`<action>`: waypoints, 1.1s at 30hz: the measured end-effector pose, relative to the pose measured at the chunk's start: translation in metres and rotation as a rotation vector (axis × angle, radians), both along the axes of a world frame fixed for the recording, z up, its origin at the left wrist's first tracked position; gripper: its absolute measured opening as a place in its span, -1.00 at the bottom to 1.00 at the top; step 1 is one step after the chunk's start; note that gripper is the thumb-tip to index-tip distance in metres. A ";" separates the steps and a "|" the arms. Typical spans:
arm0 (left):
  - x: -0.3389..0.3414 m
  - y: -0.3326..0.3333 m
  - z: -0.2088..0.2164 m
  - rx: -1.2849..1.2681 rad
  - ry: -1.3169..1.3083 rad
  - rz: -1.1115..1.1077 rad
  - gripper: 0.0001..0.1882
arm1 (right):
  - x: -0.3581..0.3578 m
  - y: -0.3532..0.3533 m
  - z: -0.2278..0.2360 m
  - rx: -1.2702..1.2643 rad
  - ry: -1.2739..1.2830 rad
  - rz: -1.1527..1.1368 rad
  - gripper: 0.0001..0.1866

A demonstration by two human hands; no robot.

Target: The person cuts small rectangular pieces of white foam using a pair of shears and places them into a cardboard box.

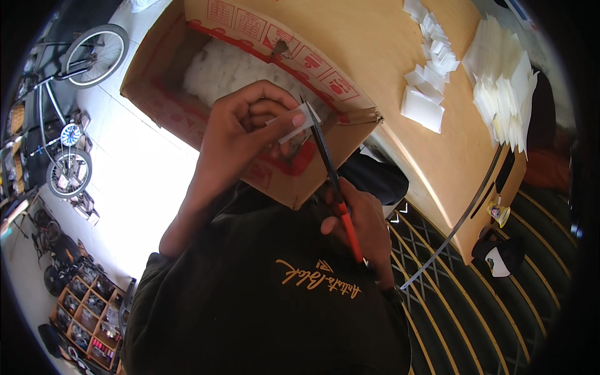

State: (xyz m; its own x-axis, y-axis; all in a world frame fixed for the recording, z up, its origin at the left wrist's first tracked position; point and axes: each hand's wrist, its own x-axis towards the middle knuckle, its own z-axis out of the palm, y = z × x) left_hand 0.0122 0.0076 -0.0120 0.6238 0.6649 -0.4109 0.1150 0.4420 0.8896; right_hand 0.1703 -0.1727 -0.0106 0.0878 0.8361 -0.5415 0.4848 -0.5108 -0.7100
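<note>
the person's left hand (234, 128) is pinching a small translucent white piece (292, 132) between thumb and fingers, its grip narrow and its fingers curling behind the piece. the piece is sitting above the open cardboard box (150, 75), toward the box's near right side, with part of it showing past the thumb tip. the right hand (367, 222) is gripping a pair of scissors (329, 164) by the red handles, its fingers closing around them in front of the dark shirt (250, 306). the dark blades are pointing up and away from the person, crossing the white piece just beside the left thumb; the view is not showing clearly how far the blades are parting, or whether they are touching the piece.

inside the box, many white pieces (225, 69) are lying in a loose heap. to the right, a tan table (369, 37) is carrying a straggling row of small white sheets (425, 109), and just beside them a thick, fanning stack of larger off-white sheets (500, 87) is resting near the edge. well apart at the left, a bicycle (53, 103) is standing on the pale floor (150, 194), and a compartmented wooden shelf (87, 319) is holding small goods.
</note>
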 end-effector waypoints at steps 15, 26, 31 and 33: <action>-0.009 -0.002 0.003 -0.084 0.005 -0.069 -0.87 | 0.005 0.007 0.006 -0.007 -0.102 0.073 -0.29; -0.017 -0.008 0.008 -0.070 0.043 0.009 -0.86 | 0.013 0.002 0.000 -0.066 -0.029 0.054 -0.24; -0.022 -0.007 0.002 -0.080 -0.021 0.042 -0.85 | 0.008 -0.001 -0.006 0.089 -0.034 0.057 0.06; -0.019 -0.009 -0.002 -0.057 -0.051 0.084 -0.86 | 0.008 -0.002 -0.007 0.074 -0.045 0.079 0.07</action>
